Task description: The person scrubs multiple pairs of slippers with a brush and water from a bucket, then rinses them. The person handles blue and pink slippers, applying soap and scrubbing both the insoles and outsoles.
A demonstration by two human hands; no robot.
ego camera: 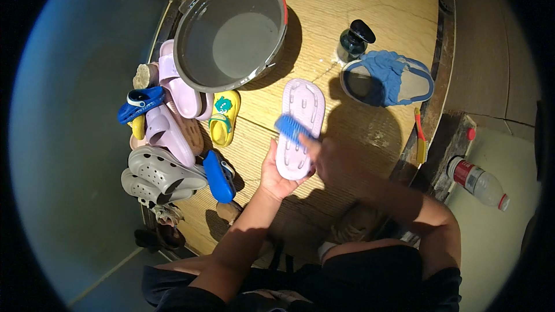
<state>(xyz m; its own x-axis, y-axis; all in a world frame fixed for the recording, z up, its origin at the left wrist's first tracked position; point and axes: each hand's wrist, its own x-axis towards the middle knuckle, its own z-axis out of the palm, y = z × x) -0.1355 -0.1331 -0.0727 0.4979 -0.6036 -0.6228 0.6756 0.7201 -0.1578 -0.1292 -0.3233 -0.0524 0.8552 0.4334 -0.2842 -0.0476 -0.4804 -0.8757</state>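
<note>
My left hand (277, 178) holds a pale pink slide sandal (305, 102) by its near end, its grooved sole facing up. In my right hand (327, 160), blurred, is a blue scrubbing brush (292, 129) whose bristles lie over the middle of that sole. The sandal's strap is hidden underneath. A small yellow child's clog (222, 121) with a green figure stands on the floor to the left of the sandal. Nearer me, a small blue clog (219, 177) rests tipped on its side.
A large grey bucket (184, 67) stands at the upper left. Beside it are piled slides (171, 132) and grey clogs (160, 169). To the right lie a dark pump bottle (352, 45), a blue fabric sandal (383, 78), a red-yellow brush (419, 136) and a plastic bottle (479, 184).
</note>
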